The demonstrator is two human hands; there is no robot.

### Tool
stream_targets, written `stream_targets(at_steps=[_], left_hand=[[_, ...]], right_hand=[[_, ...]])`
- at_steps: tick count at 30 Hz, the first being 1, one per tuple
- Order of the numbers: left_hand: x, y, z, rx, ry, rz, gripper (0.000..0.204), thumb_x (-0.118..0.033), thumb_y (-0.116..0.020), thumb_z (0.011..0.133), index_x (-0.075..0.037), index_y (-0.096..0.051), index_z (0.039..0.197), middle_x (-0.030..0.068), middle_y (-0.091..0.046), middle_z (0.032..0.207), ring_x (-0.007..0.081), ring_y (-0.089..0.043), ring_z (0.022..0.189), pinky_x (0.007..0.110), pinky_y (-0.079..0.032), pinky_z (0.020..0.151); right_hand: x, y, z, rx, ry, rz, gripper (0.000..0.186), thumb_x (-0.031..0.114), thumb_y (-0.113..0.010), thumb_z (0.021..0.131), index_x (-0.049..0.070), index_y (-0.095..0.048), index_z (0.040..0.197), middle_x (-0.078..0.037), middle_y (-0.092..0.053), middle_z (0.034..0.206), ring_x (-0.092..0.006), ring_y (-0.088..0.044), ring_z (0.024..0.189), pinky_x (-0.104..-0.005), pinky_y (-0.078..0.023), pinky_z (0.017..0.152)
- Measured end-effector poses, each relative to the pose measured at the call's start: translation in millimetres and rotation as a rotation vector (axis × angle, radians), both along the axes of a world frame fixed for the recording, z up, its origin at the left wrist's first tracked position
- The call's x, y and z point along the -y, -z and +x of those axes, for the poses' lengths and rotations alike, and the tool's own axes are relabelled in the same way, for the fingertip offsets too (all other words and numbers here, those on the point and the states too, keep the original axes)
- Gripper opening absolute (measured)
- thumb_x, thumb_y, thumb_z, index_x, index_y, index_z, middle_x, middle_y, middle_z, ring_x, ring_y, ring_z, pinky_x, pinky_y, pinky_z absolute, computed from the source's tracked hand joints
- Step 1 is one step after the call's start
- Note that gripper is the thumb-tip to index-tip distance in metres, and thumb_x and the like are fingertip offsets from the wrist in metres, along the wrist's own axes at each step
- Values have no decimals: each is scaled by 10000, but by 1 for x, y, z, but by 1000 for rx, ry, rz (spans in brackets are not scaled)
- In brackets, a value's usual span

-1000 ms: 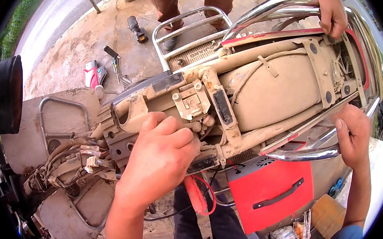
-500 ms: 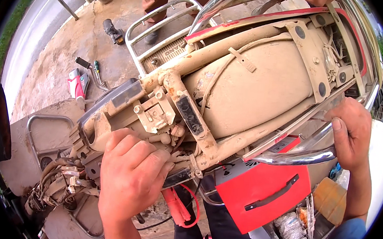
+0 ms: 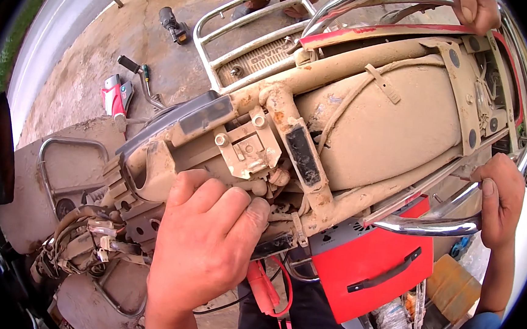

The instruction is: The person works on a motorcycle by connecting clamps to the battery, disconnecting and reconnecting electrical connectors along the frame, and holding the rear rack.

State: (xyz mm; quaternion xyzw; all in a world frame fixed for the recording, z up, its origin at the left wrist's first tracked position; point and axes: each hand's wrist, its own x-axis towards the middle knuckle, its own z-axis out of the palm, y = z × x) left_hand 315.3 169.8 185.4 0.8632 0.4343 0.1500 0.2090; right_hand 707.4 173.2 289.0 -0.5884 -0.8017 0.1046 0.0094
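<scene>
A mud-caked vehicle frame (image 3: 321, 208) lies across the middle, with a rounded tan muddy body (image 3: 395, 112) between its tubes. My left hand (image 3: 209, 240) is closed over the near side of the frame, beside a squarish muddy bracket (image 3: 249, 151); its fingertips are hidden. At the right, my right hand (image 3: 500, 199) has its fingers curled round the chrome side rail (image 3: 427, 226), close to the long side trim (image 3: 437, 176). Another person's hand (image 3: 478, 14) grasps the far right side of the frame, by the red-edged trim (image 3: 382, 35).
Loose wires (image 3: 84, 243) hang left of my left hand. Below the frame stand a red box (image 3: 378, 267) with a black handle and a red cable clamp (image 3: 262, 287). A metal rack (image 3: 254, 32) is beyond. A black power tool (image 3: 174, 27) and hand tools (image 3: 144, 83) lie on the floor.
In the picture, the frame and both my hands have shifted right, and the other person's hand has too. The floor tools shift less, so the frame has moved right relative to them. Both my grips stay closed.
</scene>
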Motion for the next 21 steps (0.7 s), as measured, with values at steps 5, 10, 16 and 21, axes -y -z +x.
stream_targets(at_steps=[5, 10, 16, 21], left_hand=[[1, 3, -5, -9, 48, 7, 278, -198, -652, 743, -41, -672, 972, 38, -491, 819, 234, -523, 809, 411, -430, 873], [3, 8, -12, -18, 11, -51, 158, -119, -665, 733, -65, -667, 881, 31, -512, 775, 239, -535, 749, 420, -456, 845], [-4, -4, -5, 7, 24, 12, 155, -130, -660, 719, -67, -670, 861, 23, -517, 778, 233, -547, 774, 424, -461, 880], [-1, 0, 0, -8, 7, 27, 153, -113, -687, 725, -65, -665, 868, 46, -549, 813, 259, -557, 805, 444, -456, 912]], right_hand=[[0, -1, 1, 12, 25, -41, 276, 207, -487, 952, -24, -610, 865, -181, -524, 790, -362, -513, 736, -431, -386, 683], [-3, 10, -6, -10, 31, -79, 316, 229, -466, 974, -23, -602, 842, -170, -527, 781, -335, -516, 733, -412, -385, 681], [-7, -9, -7, -35, -27, -31, 249, 166, -510, 955, -5, -620, 812, -145, -560, 746, -315, -525, 690, -399, -385, 654], [-11, -4, -8, -57, -77, 17, 122, 91, -580, 885, 14, -644, 816, -125, -544, 695, -331, -514, 626, -414, -394, 598]])
